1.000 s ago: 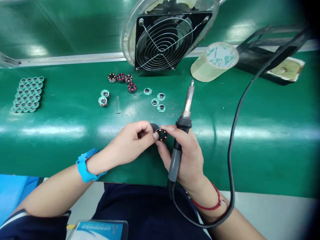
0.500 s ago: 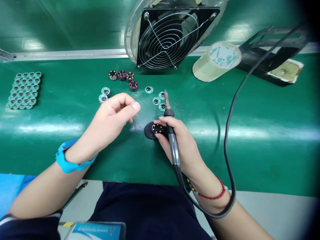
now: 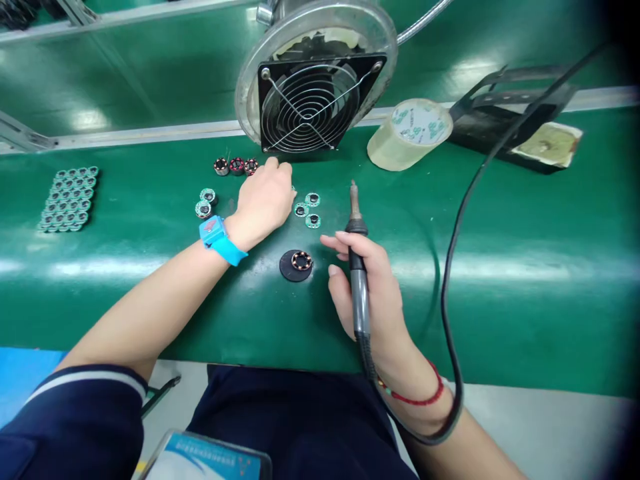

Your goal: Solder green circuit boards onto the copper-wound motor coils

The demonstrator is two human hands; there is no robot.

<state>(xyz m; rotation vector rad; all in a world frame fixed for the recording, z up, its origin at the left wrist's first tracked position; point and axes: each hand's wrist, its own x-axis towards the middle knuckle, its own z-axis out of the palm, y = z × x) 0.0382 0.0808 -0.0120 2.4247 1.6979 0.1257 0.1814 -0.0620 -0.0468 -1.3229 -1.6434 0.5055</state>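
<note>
My right hand (image 3: 376,283) holds a soldering iron (image 3: 359,287), tip pointing away from me. Its thumb and fingertips are apart, just right of a copper-wound motor stator (image 3: 301,261). That stator lies on a round black pad (image 3: 287,268). My left hand (image 3: 267,197) is stretched out over the bench, back upward, with its fingers curled down and their tips hidden. It covers part of the stator row (image 3: 237,166) and is close to small round green circuit boards (image 3: 313,221). Two stators topped with boards (image 3: 203,209) sit left of the hand.
A fume-extractor fan (image 3: 307,110) stands at the back. Right of it are a roll of tape (image 3: 410,135) and a black iron stand with a sponge (image 3: 547,147). The iron's cable (image 3: 445,267) loops on the right. A block of boards (image 3: 70,200) lies far left.
My left hand has moved forward to the stators and boards. My right fingers have let go of the stator on the pad and drawn right with the iron. The view has shifted.
</note>
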